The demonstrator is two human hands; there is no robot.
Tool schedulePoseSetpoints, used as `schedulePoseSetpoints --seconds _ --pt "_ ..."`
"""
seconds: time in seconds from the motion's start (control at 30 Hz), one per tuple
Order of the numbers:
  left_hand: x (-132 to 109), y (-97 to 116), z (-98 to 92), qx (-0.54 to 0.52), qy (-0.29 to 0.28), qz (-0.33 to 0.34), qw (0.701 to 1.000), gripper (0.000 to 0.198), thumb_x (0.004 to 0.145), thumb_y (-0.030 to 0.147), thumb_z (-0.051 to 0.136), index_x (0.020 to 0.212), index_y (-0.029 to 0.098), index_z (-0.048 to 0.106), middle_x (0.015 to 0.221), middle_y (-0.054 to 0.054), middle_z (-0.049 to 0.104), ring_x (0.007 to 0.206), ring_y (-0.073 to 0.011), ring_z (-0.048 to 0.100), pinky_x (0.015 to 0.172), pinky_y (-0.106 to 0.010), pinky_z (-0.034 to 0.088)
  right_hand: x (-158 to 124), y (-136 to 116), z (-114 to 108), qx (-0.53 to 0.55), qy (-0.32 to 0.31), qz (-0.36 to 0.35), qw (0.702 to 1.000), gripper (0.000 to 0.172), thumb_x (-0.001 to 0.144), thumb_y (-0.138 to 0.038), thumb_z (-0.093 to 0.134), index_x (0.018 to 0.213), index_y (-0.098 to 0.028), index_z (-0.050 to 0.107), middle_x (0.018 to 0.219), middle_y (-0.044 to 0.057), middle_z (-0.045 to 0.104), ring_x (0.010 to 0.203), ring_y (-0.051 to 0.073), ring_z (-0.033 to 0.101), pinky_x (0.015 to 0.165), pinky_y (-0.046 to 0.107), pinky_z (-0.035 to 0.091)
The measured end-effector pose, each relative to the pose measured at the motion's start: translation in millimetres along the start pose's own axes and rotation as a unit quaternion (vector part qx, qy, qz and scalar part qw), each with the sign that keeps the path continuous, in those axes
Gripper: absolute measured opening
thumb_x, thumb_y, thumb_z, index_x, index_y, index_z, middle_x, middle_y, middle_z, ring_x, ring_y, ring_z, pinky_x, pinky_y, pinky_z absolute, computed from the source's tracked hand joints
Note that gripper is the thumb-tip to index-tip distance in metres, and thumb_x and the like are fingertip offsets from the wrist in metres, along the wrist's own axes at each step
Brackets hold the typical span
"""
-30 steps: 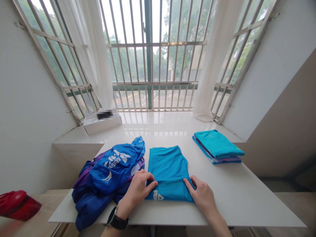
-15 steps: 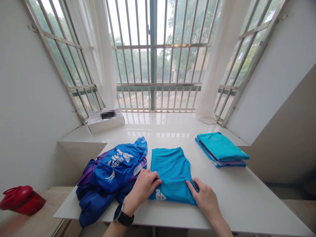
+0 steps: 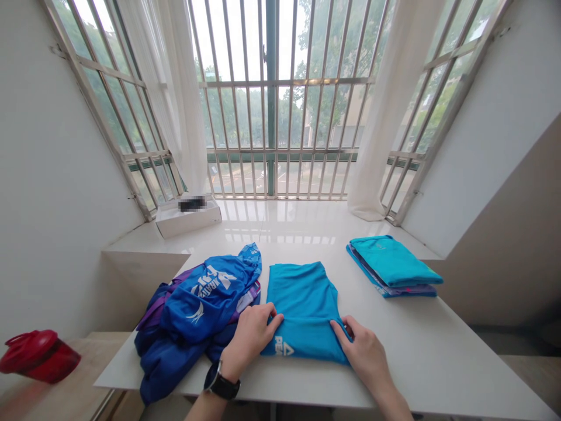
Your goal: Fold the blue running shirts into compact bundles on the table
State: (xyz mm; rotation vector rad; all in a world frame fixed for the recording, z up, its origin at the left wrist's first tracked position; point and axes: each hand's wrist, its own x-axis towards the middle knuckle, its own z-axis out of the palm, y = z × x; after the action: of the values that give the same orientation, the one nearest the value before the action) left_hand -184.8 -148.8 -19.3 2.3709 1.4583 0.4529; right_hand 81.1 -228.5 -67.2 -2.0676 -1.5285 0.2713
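A teal-blue shirt point(image 3: 302, 292) lies partly folded on the white table point(image 3: 394, 351), its near part turned over with white lettering and a triangle mark showing. My left hand point(image 3: 254, 333), with a black watch on the wrist, pinches the left end of the fold. At the right end of the same fold, my right hand point(image 3: 362, 348) grips the cloth between thumb and fingers. Just left of my left hand sits a crumpled heap of blue and purple clothes point(image 3: 193, 310) with white print on top.
A stack of folded clothes point(image 3: 394, 263) stands at the back right of the table. On the windowsill, a shallow white box point(image 3: 190, 221) holds a blurred dark thing. A red cap-like item point(image 3: 39, 356) rests on a wooden surface at far left. Barred windows point(image 3: 272, 117) face me.
My left hand has shifted slightly left and down along the fold. The right hand and the shirt look almost unchanged.
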Motion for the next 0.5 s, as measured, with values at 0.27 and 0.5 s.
schedulePoseSetpoints --seconds 0.27,0.5 --pt "-1.3 -10.4 5.3 -0.012 0.011 0.004 1.000 0.019 0.096 0.034 0.055 0.084 0.021 0.062 0.089 -0.003 0.069 0.082 -0.0196 0.065 0.068 -0.027 0.040 1.4 0.4 0.1 0.018 0.007 0.016 1.000 0.039 0.091 -0.061 0.044 0.089 -0.027 0.064 0.069 0.001 0.065 0.065 0.022 0.064 0.058 0.028 0.040" --pt "0.6 -9.9 4.8 -0.003 0.003 -0.002 1.000 0.017 0.096 0.032 0.057 0.085 0.021 0.062 0.090 -0.003 0.069 0.083 -0.0201 0.065 0.070 -0.027 0.042 1.0 1.9 1.4 0.012 0.021 0.013 1.000 0.041 0.092 -0.060 0.043 0.086 -0.027 0.066 0.069 0.002 0.066 0.065 0.022 0.064 0.058 0.029 0.041"
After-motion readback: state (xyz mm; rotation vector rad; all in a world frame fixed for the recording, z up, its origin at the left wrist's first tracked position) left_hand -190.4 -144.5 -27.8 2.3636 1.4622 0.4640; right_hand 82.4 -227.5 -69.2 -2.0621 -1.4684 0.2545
